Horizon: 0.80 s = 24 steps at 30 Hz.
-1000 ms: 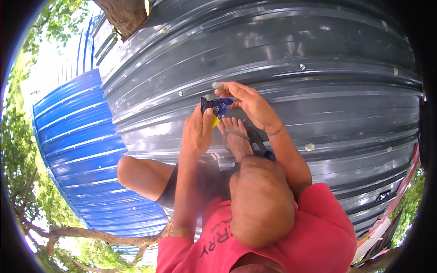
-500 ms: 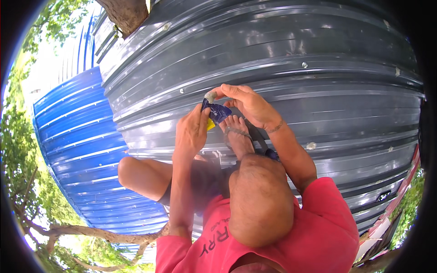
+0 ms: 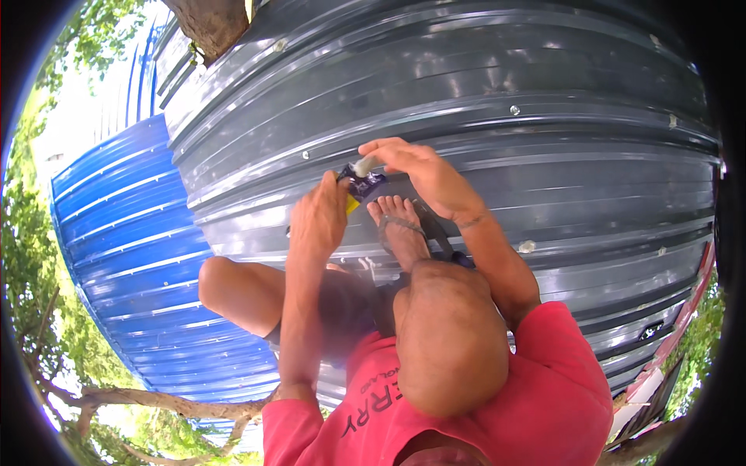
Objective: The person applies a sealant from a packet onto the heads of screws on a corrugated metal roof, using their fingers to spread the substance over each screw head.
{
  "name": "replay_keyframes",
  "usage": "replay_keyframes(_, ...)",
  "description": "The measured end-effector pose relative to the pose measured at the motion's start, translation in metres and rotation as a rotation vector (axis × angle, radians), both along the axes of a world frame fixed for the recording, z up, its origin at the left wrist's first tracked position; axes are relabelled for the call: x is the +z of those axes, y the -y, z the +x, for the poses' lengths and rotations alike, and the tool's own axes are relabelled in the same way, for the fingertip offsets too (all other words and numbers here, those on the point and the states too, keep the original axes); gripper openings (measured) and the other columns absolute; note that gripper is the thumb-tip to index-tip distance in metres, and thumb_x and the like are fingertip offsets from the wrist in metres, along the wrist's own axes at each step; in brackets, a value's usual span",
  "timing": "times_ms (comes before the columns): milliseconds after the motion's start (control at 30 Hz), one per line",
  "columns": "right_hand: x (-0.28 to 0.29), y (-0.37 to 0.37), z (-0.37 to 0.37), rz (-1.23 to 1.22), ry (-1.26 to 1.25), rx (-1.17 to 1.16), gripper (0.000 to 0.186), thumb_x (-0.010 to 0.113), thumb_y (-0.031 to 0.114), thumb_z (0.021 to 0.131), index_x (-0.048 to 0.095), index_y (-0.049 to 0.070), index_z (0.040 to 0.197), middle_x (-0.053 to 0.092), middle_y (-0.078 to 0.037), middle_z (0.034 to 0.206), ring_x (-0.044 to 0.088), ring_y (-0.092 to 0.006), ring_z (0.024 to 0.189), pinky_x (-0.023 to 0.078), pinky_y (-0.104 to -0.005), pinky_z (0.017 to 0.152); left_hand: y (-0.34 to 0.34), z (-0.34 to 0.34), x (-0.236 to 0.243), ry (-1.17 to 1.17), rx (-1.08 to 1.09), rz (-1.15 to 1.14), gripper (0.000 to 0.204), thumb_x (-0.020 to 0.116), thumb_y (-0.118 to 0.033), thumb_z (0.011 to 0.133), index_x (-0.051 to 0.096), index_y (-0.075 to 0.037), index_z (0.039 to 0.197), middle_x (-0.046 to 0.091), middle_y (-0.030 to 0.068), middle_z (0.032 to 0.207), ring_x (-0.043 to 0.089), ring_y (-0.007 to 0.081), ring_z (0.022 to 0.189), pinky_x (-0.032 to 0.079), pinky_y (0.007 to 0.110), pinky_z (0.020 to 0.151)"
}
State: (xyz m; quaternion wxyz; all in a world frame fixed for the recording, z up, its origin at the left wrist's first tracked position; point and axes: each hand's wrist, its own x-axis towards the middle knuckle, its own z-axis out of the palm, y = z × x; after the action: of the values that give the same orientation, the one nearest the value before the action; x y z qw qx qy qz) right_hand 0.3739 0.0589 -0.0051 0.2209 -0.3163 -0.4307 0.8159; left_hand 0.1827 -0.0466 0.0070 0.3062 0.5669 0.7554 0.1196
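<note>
My left hand [image 3: 318, 217] is closed on the edge of a crumpled dark blue and yellow packet [image 3: 361, 183], above my bare right foot. A grey-white, paste-like lump [image 3: 364, 165] shows at the packet's upper edge, against a fingertip of my right hand [image 3: 427, 177]. The right hand's fingers are stretched and slightly curved, apart from one another, and do not grip the packet. The lump partly hides the tip of that finger. A sandal with dark straps [image 3: 398, 222] is on the right foot, just below the packet.
I sit with bent knees on a dark grey ribbed metal roof [image 3: 575, 186] with raised screw heads. Lower blue metal sheeting [image 3: 124, 248] lies at the left. A tree trunk [image 3: 211, 27] rises at the far left, and a branch [image 3: 171, 401] crosses the lower left.
The right hand has lifted slightly, its fingers straighter. The left hand and packet have shifted slightly left, and the packet sits farther from the toes.
</note>
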Motion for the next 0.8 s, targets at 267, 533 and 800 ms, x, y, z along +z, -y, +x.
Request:
replay_keyframes(267,0.077,-0.072,0.143,0.398,0.192,-0.504,0.033,0.051,0.018,0.098,0.066,0.007,0.125,0.063,-0.01,0.134,0.056,-0.0208,0.123,0.041,-0.0372,0.103,-0.002,-0.106,-0.007,-0.066,-0.207,-0.087,0.037,0.05,0.001,0.088,0.056,0.0,0.125,0.064,0.027,0.108,0.06,0.0478,0.103,0.048,0.051,0.089)
replay_keyframes(533,-0.035,-0.097,0.211,1.19,1.094,-0.237,0.041,0.054,0.001,0.081,0.072,0.013,0.115,0.061,-0.011,0.119,0.052,-0.0334,0.118,0.039,-0.0421,0.107,-0.014,-0.111,0.003,-0.08,-0.166,0.113,0.032,0.048,-0.002,0.094,0.052,0.001,0.125,0.062,0.0321,0.104,0.057,0.0506,0.103,0.045,0.054,0.084)
replay_keyframes(800,-0.059,-0.098,0.2,1.091,1.306,-0.151,0.045,0.054,-0.004,0.079,0.074,0.019,0.113,0.054,-0.006,0.126,0.042,-0.0318,0.125,0.033,-0.0464,0.109,-0.002,-0.13,0.003,-0.057,-0.126,0.031,0.036,0.046,-0.009,0.098,0.05,0.005,0.132,0.063,0.0323,0.11,0.058,0.05,0.107,0.044,0.053,0.091)
